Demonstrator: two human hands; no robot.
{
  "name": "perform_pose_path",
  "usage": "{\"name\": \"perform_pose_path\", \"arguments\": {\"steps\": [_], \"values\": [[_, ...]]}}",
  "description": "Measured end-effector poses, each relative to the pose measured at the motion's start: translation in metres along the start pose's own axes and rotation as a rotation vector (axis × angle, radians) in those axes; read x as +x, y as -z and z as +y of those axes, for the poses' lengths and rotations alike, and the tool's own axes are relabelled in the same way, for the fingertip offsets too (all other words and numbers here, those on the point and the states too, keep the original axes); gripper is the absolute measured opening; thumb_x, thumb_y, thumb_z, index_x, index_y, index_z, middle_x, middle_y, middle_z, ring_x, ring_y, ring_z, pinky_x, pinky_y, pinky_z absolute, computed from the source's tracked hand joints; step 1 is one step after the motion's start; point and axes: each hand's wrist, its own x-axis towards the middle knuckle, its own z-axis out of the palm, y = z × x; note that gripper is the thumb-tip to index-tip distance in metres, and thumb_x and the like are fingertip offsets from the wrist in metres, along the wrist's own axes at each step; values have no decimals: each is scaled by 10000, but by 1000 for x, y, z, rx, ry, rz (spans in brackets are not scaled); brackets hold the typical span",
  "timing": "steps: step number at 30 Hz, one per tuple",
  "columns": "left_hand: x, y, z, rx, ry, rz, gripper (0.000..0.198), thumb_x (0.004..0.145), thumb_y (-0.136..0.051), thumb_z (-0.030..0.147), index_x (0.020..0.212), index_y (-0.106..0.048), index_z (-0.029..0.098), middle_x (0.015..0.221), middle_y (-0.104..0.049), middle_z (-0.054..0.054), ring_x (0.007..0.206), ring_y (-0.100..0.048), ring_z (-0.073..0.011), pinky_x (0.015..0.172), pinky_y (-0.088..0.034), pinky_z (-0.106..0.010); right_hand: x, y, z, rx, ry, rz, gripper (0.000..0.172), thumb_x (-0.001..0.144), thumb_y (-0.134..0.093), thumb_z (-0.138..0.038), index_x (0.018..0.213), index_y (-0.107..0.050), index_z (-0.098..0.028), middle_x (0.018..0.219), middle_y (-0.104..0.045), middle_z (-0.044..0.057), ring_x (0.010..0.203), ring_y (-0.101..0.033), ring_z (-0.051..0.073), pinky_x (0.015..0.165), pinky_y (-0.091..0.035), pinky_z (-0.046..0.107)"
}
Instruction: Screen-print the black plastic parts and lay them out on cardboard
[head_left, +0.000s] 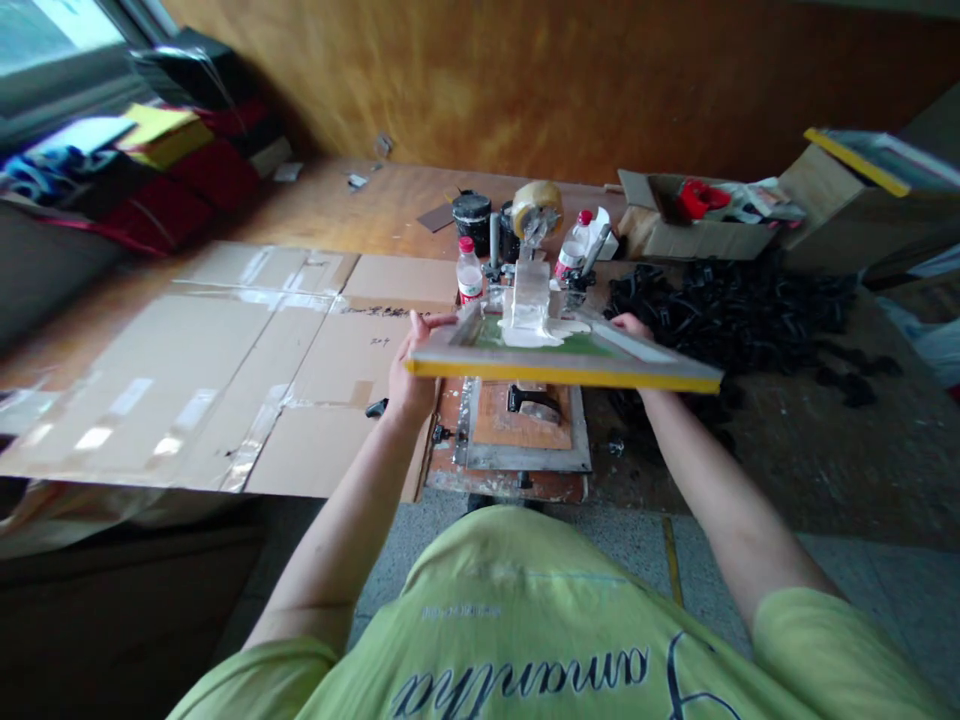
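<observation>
Both of my hands hold up a screen printing frame [562,376] by its sides, above a small work board. My left hand [407,368] is closed around its left side. My right hand [632,326] grips the right side, partly hidden by the frame. White ink [538,334] lies on the green mesh at the far end, by a white-coated upright block [531,284]. Under the raised frame, a black strap-like piece [534,402] with a grey rounded part rests on the wooden board [499,428]. The frame's near edge has yellow tape.
Flattened cardboard [300,350] spreads to the left. Black pieces [720,300] are heaped on the right. Behind the frame stand two red-capped bottles [469,272], a black tub [472,222] and a tape roll [535,210]. An open carton [701,240] sits farther back.
</observation>
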Motion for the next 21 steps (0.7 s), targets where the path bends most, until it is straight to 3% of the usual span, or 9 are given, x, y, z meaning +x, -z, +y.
{"name": "perform_pose_path", "arguments": {"steps": [3,6,9,11,12,15,18,19,21], "values": [[33,-18,25,-68,-37,-66,568,927,-408,675,1078,-656,187,941,-724,-93,884,-692,-180,697,-571,-282,-43,-38,8,-60,100,-290,277,937,-564,-420,925,-691,-174,956,-703,82,894,-638,207,819,-475,307],[39,-27,25,-118,-32,-31,554,917,-434,680,1157,-604,211,925,-728,-80,873,-697,-170,706,-569,-271,-84,-69,-11,-209,279,-366,254,902,-646,-420,886,-672,-168,1032,-683,117,1023,-611,232,890,-448,314],[2,-32,-6,-140,102,13,555,876,-502,696,1148,-587,220,955,-734,-76,819,-702,-161,665,-561,-258,-106,-78,-38,-290,215,-350,222,963,-568,-345,984,-642,-136,1033,-688,154,1024,-614,248,867,-442,325],[-40,-36,-37,-89,409,-123,575,809,-599,703,1045,-616,180,917,-739,-103,773,-705,-184,630,-559,-272,-120,-76,-57,-257,160,-305,243,992,-512,-339,1035,-616,-124,993,-692,155,970,-622,252,830,-444,332],[-61,-38,-52,-71,585,-224,582,792,-624,700,1036,-622,171,932,-742,-117,809,-712,-206,652,-569,-296,-128,-75,-66,-225,184,-269,241,997,-500,-338,1037,-609,-127,987,-689,150,967,-616,253,834,-443,336],[-103,-36,-87,-155,745,-187,524,828,-576,689,904,-603,171,848,-726,-89,820,-710,-207,691,-572,-310,-152,-73,-85,-98,495,-240,196,1000,-498,-314,977,-619,-161,992,-674,118,1011,-589,240,893,-435,338],[-100,-5,-102,-126,723,-18,455,828,-605,620,894,-566,172,820,-715,-78,731,-707,-193,639,-558,-297,-147,-63,-73,-44,708,-308,223,1016,-457,-286,967,-657,-201,993,-682,77,989,-603,199,872,-447,300],[-91,15,-104,-49,698,27,439,828,-609,599,925,-558,174,842,-720,-79,699,-704,-186,618,-550,-291,-136,-57,-60,-81,652,-313,234,1018,-446,-275,995,-670,-211,993,-690,72,968,-617,190,842,-453,289],[-72,64,-106,182,625,127,416,857,-561,580,955,-540,176,843,-721,-75,627,-686,-166,585,-531,-274,-105,-43,-23,-228,368,-300,257,1012,-436,-255,1091,-677,-212,985,-710,91,919,-649,193,770,-459,283]]}}
